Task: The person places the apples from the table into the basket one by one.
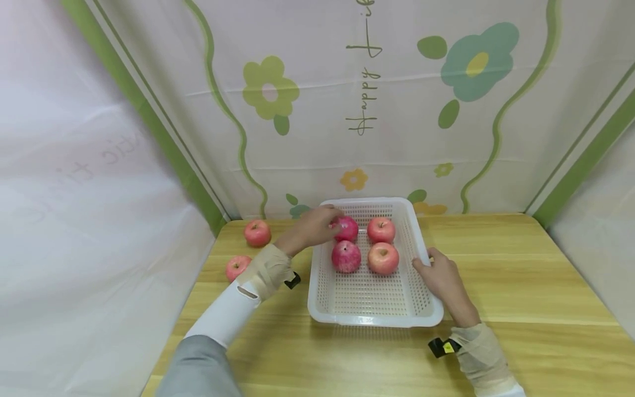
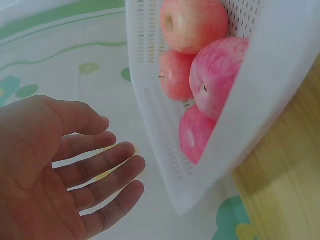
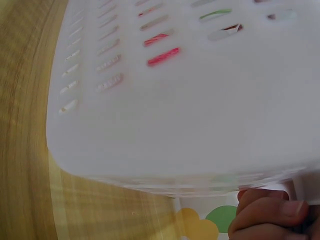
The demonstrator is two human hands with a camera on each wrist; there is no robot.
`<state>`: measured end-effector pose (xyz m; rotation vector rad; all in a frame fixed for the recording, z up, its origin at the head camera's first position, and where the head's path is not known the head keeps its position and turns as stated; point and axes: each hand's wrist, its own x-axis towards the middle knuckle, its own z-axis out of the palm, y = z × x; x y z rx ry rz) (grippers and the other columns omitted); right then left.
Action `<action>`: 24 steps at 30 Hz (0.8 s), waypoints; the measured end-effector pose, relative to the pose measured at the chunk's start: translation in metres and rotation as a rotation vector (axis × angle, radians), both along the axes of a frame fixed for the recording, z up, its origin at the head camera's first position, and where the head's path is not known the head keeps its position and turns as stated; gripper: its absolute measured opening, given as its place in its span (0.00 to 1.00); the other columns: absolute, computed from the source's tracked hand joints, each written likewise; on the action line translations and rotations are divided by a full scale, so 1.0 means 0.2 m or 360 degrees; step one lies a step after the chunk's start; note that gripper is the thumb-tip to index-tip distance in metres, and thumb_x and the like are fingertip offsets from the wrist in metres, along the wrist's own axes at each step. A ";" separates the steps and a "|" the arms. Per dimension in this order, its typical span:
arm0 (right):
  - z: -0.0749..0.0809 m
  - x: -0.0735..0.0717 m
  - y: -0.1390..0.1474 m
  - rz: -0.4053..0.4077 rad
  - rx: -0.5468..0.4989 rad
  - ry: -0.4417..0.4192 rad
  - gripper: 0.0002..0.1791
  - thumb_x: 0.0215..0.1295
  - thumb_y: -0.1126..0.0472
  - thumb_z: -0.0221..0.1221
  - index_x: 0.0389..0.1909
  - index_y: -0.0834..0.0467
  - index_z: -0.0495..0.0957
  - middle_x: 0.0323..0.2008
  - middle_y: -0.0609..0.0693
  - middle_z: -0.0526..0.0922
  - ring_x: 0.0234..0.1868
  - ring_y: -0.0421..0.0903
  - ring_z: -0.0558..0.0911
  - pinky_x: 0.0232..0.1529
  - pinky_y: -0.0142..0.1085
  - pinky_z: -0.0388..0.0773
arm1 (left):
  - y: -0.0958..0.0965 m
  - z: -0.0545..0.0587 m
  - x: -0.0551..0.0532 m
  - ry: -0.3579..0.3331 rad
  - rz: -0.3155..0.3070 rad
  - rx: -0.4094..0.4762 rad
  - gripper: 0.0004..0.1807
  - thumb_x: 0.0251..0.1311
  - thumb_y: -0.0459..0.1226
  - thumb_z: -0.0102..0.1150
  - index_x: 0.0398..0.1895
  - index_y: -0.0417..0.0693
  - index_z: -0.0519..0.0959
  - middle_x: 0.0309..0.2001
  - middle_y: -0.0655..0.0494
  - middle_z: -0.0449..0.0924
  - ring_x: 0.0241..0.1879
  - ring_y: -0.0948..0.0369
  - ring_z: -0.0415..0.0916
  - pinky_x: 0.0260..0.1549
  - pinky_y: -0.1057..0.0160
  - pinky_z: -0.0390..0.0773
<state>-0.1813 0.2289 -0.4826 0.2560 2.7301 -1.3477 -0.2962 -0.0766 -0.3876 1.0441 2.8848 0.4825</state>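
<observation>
A white perforated plastic basket [image 1: 369,318] holds several apples. On its right side are a light red apple [image 1: 381,229] and a paler one [image 1: 383,258]; on its left side, two deep pink apples [image 1: 346,257]. My right hand [image 1: 443,278] grips the basket's right rim, its curled fingers [image 3: 267,215] partly hidden in the right wrist view. Over the basket's far left corner hovers my left hand [image 1: 316,225], nearest to the farther deep pink apple [image 1: 347,227]. In the left wrist view that hand [image 2: 65,170] has loosely spread fingers and nothing in it.
Left of the basket, a red apple [image 1: 257,233] lies near the table's back edge, and another apple [image 1: 238,267] sits closer, partly behind my left forearm. The wooden table [image 1: 526,286] meets a flower-printed cloth [image 1: 317,138] at the back. Cloth also hangs at both sides.
</observation>
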 end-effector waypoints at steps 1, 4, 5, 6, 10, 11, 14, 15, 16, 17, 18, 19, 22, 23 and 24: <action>0.00 0.00 0.00 -0.0001 0.0002 -0.0001 0.31 0.80 0.52 0.53 0.70 0.73 0.66 0.47 0.73 0.85 0.35 0.52 0.90 0.28 0.41 0.89 | -0.01 0.00 0.00 0.0013 0.0001 -0.0010 0.18 0.73 0.37 0.59 0.62 0.41 0.84 0.59 0.44 0.85 0.54 0.52 0.85 0.52 0.53 0.87; 0.00 0.00 0.00 -0.0002 -0.0002 -0.0003 0.32 0.80 0.51 0.53 0.70 0.73 0.66 0.47 0.73 0.85 0.34 0.53 0.90 0.28 0.41 0.89 | -0.04 0.01 0.00 0.0045 0.0007 -0.0027 0.18 0.74 0.37 0.59 0.61 0.41 0.84 0.54 0.45 0.86 0.51 0.51 0.86 0.49 0.54 0.87; -0.01 0.00 0.00 -0.0001 -0.0004 0.0001 0.32 0.80 0.51 0.53 0.70 0.73 0.66 0.47 0.73 0.85 0.34 0.53 0.90 0.28 0.41 0.89 | -0.06 0.02 0.00 0.0045 0.0012 -0.0023 0.18 0.74 0.37 0.59 0.61 0.40 0.84 0.53 0.45 0.86 0.52 0.51 0.86 0.50 0.54 0.87; -0.01 0.00 0.01 0.0000 -0.0003 0.0006 0.32 0.80 0.51 0.52 0.70 0.73 0.66 0.47 0.73 0.85 0.34 0.53 0.90 0.28 0.41 0.89 | -0.07 0.02 -0.01 0.0059 0.0022 -0.0034 0.18 0.73 0.38 0.59 0.61 0.40 0.84 0.53 0.45 0.87 0.52 0.51 0.86 0.50 0.54 0.87; -0.01 0.00 0.01 0.0004 -0.0003 0.0022 0.31 0.80 0.51 0.53 0.69 0.73 0.67 0.46 0.72 0.85 0.33 0.52 0.90 0.27 0.41 0.89 | -0.12 0.03 -0.02 0.0078 0.0067 -0.0034 0.19 0.73 0.38 0.59 0.61 0.39 0.84 0.53 0.45 0.87 0.52 0.51 0.86 0.52 0.53 0.87; -0.02 -0.01 0.01 0.0006 -0.0002 0.0026 0.31 0.80 0.52 0.53 0.68 0.73 0.67 0.45 0.72 0.85 0.33 0.52 0.90 0.27 0.41 0.88 | -0.13 0.03 -0.02 0.0073 0.0087 -0.0031 0.19 0.73 0.38 0.58 0.61 0.39 0.84 0.54 0.45 0.86 0.53 0.51 0.86 0.52 0.53 0.87; -0.02 -0.01 0.01 0.0009 0.0003 0.0039 0.29 0.79 0.52 0.53 0.66 0.73 0.69 0.44 0.71 0.86 0.32 0.52 0.89 0.26 0.40 0.88 | -0.17 0.05 -0.03 0.0027 0.0150 0.0008 0.19 0.73 0.38 0.58 0.63 0.40 0.83 0.56 0.45 0.86 0.55 0.51 0.85 0.55 0.52 0.86; -0.02 -0.01 0.01 0.0009 0.0005 0.0042 0.29 0.79 0.52 0.53 0.65 0.73 0.69 0.43 0.71 0.86 0.32 0.52 0.89 0.26 0.40 0.88 | -0.19 0.05 -0.03 0.0020 0.0169 0.0026 0.20 0.74 0.38 0.58 0.63 0.40 0.83 0.57 0.45 0.86 0.56 0.51 0.85 0.55 0.52 0.86; -0.02 -0.01 0.01 0.0012 0.0005 0.0047 0.29 0.79 0.52 0.53 0.65 0.73 0.69 0.43 0.71 0.86 0.32 0.52 0.89 0.26 0.40 0.88 | -0.20 0.05 -0.03 0.0019 0.0186 0.0038 0.20 0.74 0.39 0.57 0.63 0.41 0.83 0.58 0.45 0.86 0.56 0.51 0.85 0.56 0.51 0.86; -0.02 -0.01 0.01 0.0014 0.0007 0.0048 0.28 0.79 0.52 0.53 0.65 0.73 0.69 0.43 0.71 0.86 0.32 0.52 0.89 0.26 0.40 0.88 | -0.22 0.06 -0.04 0.0025 0.0201 0.0047 0.20 0.74 0.39 0.57 0.64 0.41 0.83 0.58 0.45 0.86 0.57 0.51 0.85 0.56 0.51 0.86; -0.02 -0.01 0.01 0.0015 0.0010 0.0049 0.28 0.79 0.52 0.53 0.65 0.73 0.69 0.43 0.71 0.86 0.32 0.52 0.89 0.26 0.40 0.87 | -0.23 0.06 -0.04 0.0031 0.0214 0.0056 0.20 0.74 0.39 0.57 0.64 0.41 0.83 0.58 0.45 0.86 0.57 0.51 0.85 0.57 0.51 0.86; -0.02 -0.01 0.01 0.0015 0.0010 0.0049 0.28 0.79 0.52 0.53 0.65 0.73 0.69 0.43 0.71 0.86 0.32 0.52 0.89 0.26 0.40 0.88 | -0.25 0.06 -0.05 0.0039 0.0225 0.0065 0.20 0.73 0.39 0.57 0.63 0.41 0.83 0.58 0.45 0.86 0.57 0.51 0.85 0.56 0.51 0.86; -0.01 -0.01 0.01 0.0018 0.0013 0.0046 0.28 0.79 0.52 0.52 0.64 0.73 0.69 0.43 0.71 0.86 0.32 0.52 0.89 0.26 0.40 0.88 | -0.30 0.07 -0.06 0.0033 0.0262 0.0092 0.21 0.72 0.39 0.57 0.63 0.41 0.83 0.58 0.44 0.86 0.57 0.50 0.85 0.57 0.50 0.85; -0.01 -0.01 0.01 0.0019 0.0013 0.0044 0.28 0.79 0.52 0.52 0.64 0.73 0.69 0.43 0.71 0.86 0.32 0.52 0.89 0.26 0.40 0.88 | -0.32 0.07 -0.07 0.0022 0.0276 0.0105 0.21 0.72 0.39 0.57 0.63 0.41 0.83 0.59 0.44 0.86 0.57 0.50 0.84 0.57 0.50 0.85; -0.01 -0.01 0.01 0.0020 0.0012 0.0042 0.28 0.79 0.52 0.52 0.64 0.73 0.69 0.43 0.71 0.86 0.32 0.51 0.89 0.26 0.40 0.88 | -0.33 0.07 -0.07 0.0012 0.0292 0.0116 0.21 0.72 0.39 0.57 0.63 0.41 0.83 0.59 0.44 0.86 0.57 0.50 0.84 0.57 0.49 0.85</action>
